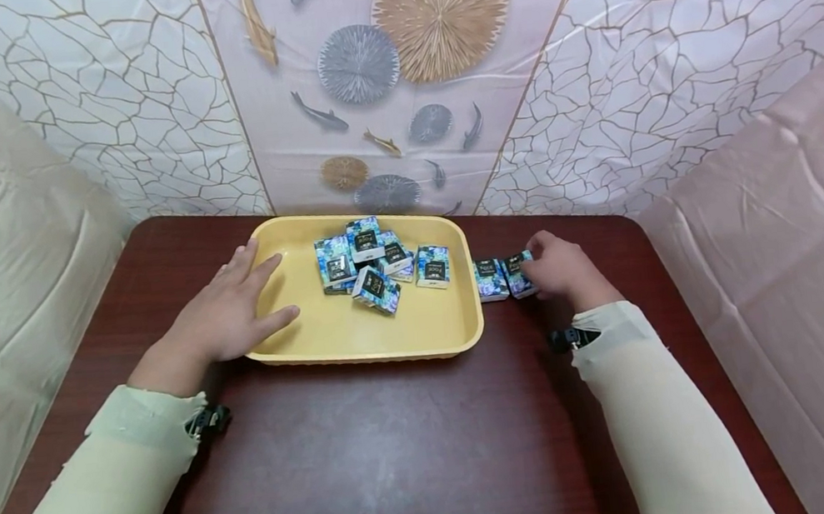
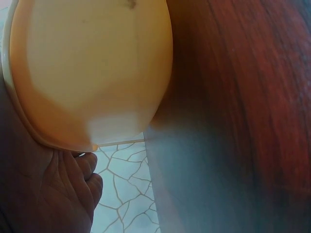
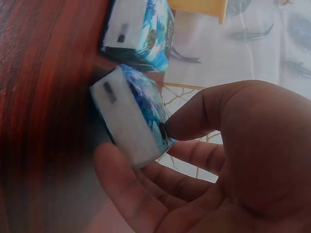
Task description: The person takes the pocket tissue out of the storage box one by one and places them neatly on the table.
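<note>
Head view, hazards by judgement. Printed box [image 1: 516,274] in the right grip [image 1: 562,266], set askew to the neighbouring box [image 1: 490,279] just beside it on the grip's inner side: a corner could knock that neighbour out of line, cause being the narrow gap and the angle. Second: the held box twisting loose, should the pinch bear unevenly on its end. Third: the yellow tray [image 1: 369,350] sliding toward the right grip and shoving the neighbour, should the left grip [image 1: 225,310] push on the rim.

Right grip: closed to the box's thickness, thumb on the printed face, fingers curled about the opposite side; one box held, low at the tabletop [image 1: 394,443], contact not determinable. Left grip: wide, fingers spread, thumb reaching over the tray's interior; at the rim, nothing held. Between the grips: box pile [image 1: 365,245], heaped in the tray; single box [image 1: 431,267], flat, nearer the right grip.
</note>
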Motion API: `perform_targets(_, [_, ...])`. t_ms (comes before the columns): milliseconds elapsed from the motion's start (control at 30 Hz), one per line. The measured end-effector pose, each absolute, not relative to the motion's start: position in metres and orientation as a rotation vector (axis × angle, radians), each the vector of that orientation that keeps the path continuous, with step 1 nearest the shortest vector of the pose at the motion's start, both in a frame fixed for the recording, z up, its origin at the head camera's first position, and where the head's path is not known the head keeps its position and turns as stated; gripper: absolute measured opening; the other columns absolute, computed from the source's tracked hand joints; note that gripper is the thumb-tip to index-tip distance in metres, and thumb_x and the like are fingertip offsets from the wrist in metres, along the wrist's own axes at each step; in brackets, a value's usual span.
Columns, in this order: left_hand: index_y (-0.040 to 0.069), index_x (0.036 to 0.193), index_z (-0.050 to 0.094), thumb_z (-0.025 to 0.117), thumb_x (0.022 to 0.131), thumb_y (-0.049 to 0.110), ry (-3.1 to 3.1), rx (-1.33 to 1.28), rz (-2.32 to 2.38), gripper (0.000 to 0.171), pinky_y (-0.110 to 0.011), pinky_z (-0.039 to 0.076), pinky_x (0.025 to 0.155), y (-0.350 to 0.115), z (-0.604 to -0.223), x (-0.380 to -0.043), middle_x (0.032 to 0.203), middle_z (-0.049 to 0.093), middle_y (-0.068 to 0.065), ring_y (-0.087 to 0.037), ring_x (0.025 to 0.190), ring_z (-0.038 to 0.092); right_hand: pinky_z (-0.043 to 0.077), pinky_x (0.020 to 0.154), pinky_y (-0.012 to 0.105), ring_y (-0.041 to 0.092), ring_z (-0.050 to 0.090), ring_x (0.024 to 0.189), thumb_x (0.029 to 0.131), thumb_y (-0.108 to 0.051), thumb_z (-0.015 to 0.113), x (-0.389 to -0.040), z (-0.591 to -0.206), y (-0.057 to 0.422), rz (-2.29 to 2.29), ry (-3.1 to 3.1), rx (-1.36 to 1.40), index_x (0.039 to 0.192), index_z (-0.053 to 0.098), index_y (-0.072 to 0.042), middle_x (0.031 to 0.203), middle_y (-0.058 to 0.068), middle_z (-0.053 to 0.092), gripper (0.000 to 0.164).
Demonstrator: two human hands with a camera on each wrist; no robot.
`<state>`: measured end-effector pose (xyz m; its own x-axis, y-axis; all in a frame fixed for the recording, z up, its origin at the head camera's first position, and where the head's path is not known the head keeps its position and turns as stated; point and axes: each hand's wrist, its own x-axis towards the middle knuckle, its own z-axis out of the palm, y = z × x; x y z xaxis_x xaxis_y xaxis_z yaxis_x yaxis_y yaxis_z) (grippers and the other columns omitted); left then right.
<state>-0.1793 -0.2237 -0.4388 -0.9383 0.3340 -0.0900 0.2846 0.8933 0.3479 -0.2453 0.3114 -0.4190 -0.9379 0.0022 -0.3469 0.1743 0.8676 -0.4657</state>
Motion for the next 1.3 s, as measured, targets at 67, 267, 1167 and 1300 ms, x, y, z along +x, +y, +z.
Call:
perform_targets(67, [0.015,0.181,0.025,0.056,0.109,0.071,2.912,0.477,0.504,0.097,-0.066,0.015,0.142,-0.224,-0.439,-0.179,0.190,0.000,-0.022,-0.048,0.176,0.006,0.070,0.077,0.039,0.029,0.080,0.086,0.113,-0.031,0.058,-0.245,-0.421,0.312,-0.720,2.698,0.137,0.156,0.045,-0.003,0.145,0.030,0.059,0.053])
perform_targets(267, [0.014,0.181,0.025,0.057,0.109,0.071,2.909,0.476,0.505,0.097,-0.066,0.015,0.142,-0.224,-0.439,-0.180,0.190,-0.001,-0.022,-0.049,0.176,0.005,0.071,0.078,0.042,0.028,0.080,0.085,0.113,-0.032,0.057,-0.245,-0.426,0.314,-0.682,2.710,0.119,0.157,0.045,0.000,0.147,0.031,0.059,0.055])
perform_targets(1167, [0.016,0.181,0.024,0.056,0.109,0.072,2.913,0.474,0.502,0.097,-0.066,0.015,0.142,-0.224,-0.441,-0.180,0.190,-0.001,-0.021,-0.048,0.176,0.005,0.059,0.105,0.064,0.042,0.066,0.120,0.110,-0.036,0.060,-0.244,-0.406,0.291,-0.574,2.868,0.058,0.155,0.054,-0.004,0.141,0.026,0.069,0.056])
perform_targets(1300, [0.016,0.181,0.024,0.056,0.109,0.072,2.914,0.476,0.501,0.097,-0.066,0.015,0.142,-0.224,-0.441,-0.180,0.190,-0.001,-0.021,-0.049,0.176,0.006,0.060,0.101,0.060,0.040,0.066,0.117,0.109,-0.035,0.062,-0.242,-0.394,0.274,-0.601,2.879,-0.009,0.153,0.057,-0.005,0.141,0.023,0.069,0.053])
